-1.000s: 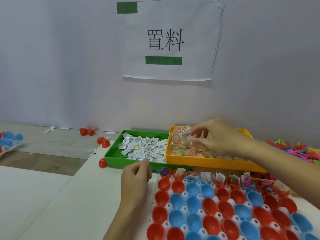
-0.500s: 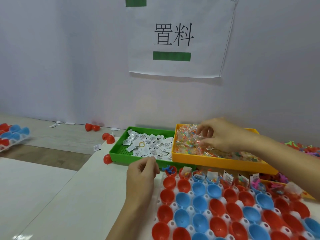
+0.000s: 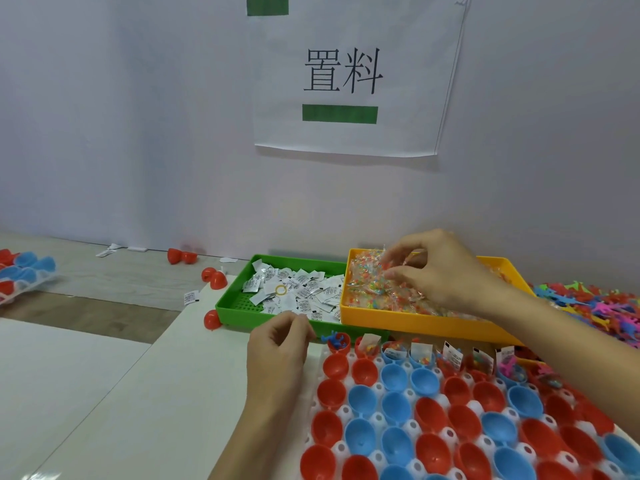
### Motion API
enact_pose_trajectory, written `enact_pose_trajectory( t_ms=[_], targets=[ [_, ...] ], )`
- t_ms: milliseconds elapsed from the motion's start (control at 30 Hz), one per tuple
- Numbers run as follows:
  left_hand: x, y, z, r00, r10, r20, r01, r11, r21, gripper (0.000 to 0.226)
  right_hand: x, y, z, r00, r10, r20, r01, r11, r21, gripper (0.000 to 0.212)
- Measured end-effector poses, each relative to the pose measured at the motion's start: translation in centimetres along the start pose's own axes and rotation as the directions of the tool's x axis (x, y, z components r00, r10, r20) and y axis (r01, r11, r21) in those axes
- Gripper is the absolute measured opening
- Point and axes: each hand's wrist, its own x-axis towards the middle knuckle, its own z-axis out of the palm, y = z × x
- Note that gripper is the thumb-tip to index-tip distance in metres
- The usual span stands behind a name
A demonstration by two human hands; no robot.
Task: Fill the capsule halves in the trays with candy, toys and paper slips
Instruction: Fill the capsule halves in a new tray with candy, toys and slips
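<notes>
- Yellow tray (image 3: 415,322) at the back of the white table (image 3: 138,410) is heaped with clear-wrapped candy (image 3: 367,289); the right hand (image 3: 440,268) is over it, fingers curled, pinching candy wrappers at the top of the heap.
- Green tray (image 3: 242,311), touching the yellow one on its left, holds a loose pile of white paper slips (image 3: 304,289) with a small yellow ring (image 3: 281,289) lying among them.
- White holder tray (image 3: 377,419) in front carries rows of red capsule halves (image 3: 336,367) and blue capsule halves (image 3: 394,375), open side up; only the back row is filled, with slips, candy and small toys, the nearer rows bare.
- Left hand (image 3: 277,344) rests by the holder's back left corner, fingers loosely curled with thumb against fingertips; whether it holds anything cannot be told.
- Bright plastic toys (image 3: 588,306) lie piled at the far right.
- Loose red halves (image 3: 214,277) sit on the floor beyond the table's edge.
</notes>
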Motion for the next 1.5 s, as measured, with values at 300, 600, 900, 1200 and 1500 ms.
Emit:
enact_pose_trajectory(
  t_ms=[300,600,900,1200,1500],
  targets=[
    [0.0,0.1,0.1,0.998,0.045,0.034,-0.036,0.969,-0.243,0.024,-1.8,-5.0,2.7,0.97,-0.166,0.177,0.154,0.985,0.081,0.018],
    [-0.1,0.3,0.0,0.985,0.035,0.169,0.034,0.92,-0.389,0.039,-1.9,-5.2,4.3,0.957,-0.182,0.226,0.179,0.983,0.034,0.026],
    [0.2,0.1,0.0,0.991,-0.016,0.136,0.073,0.905,-0.42,0.024,-2.1,-5.0,4.6,0.978,-0.162,0.135,0.151,0.985,0.088,0.014],
    [0.4,0.1,-0.2,0.996,0.017,-0.09,-0.039,0.969,-0.243,0.017,-1.7,-5.2,3.8,0.933,-0.241,0.267,0.293,0.939,-0.178,0.026],
    [0.5,0.3,-0.3,0.992,-0.048,-0.12,0.013,0.962,-0.271,0.025,-1.7,-6.1,4.2,0.862,-0.256,0.438,0.446,0.793,-0.415,0.028]
  ],
)
